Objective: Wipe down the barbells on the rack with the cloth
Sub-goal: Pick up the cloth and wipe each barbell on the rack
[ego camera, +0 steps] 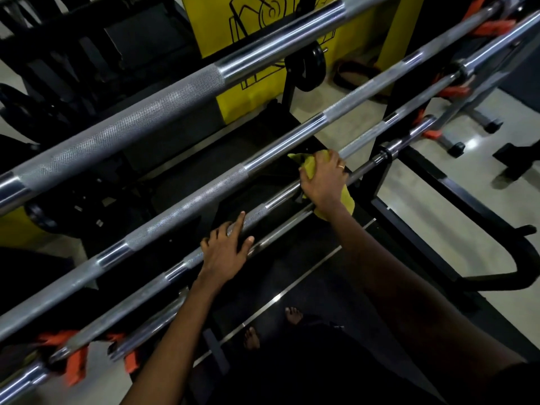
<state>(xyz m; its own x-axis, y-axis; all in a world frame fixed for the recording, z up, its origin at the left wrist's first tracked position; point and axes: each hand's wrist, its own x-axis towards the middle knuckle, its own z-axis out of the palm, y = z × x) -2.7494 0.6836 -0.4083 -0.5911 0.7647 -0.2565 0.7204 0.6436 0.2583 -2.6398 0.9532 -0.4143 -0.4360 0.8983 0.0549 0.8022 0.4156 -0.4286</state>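
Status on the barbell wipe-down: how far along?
Done: cannot tell; no bar shows wipe marks. In hand: the right hand grips the yellow cloth on a lower barbell; the left hand rests open on the same bar. Left: probably that bar's remaining length, plus the top barbell and second barbell, both untouched now.

Steel barbells (187,197) gleaming, polished smooth bands between rough matt knurled stretches, soft yellow cloth (347,200) crumpled, orange plastic clips (76,366), matt black metal rack (388,171), glossy pale floor (455,159)
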